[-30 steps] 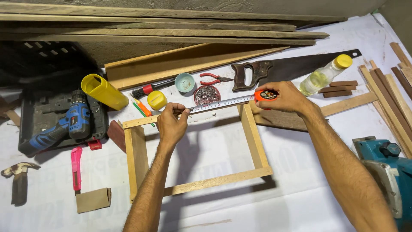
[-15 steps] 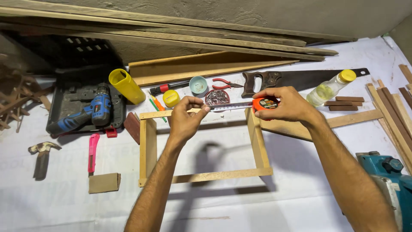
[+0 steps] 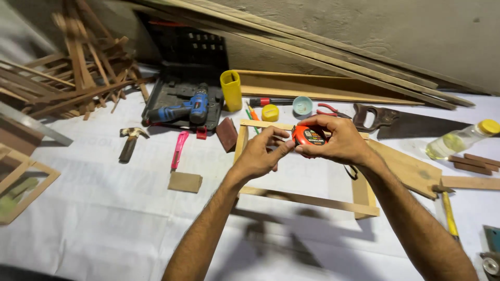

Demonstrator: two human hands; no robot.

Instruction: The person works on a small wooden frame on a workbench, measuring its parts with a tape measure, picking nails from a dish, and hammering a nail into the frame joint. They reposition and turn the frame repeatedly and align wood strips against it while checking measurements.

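Observation:
My right hand (image 3: 341, 143) grips an orange and black tape measure (image 3: 308, 136) above the middle of a rectangular wooden frame (image 3: 307, 200) lying flat on the white sheet. My left hand (image 3: 259, 155) has its fingertips right at the tape measure's left side, thumb and forefinger pinched close to the case. No length of tape blade shows between the hands. Both forearms reach in from the bottom of the view.
A blue cordless drill (image 3: 179, 110) lies in a black case, with a yellow cup (image 3: 230, 89), a hammer (image 3: 128, 140), a pink cutter (image 3: 178, 149), a cardboard block (image 3: 185, 182). A handsaw (image 3: 401, 122), red pliers (image 3: 329, 111), a bottle (image 3: 458, 139) and wood strips lie right. Planks lean on the wall.
The tape was stretched along the frame's top edge between both hands; now it is drawn back in, and my hands have come together over the frame. The view has shifted left.

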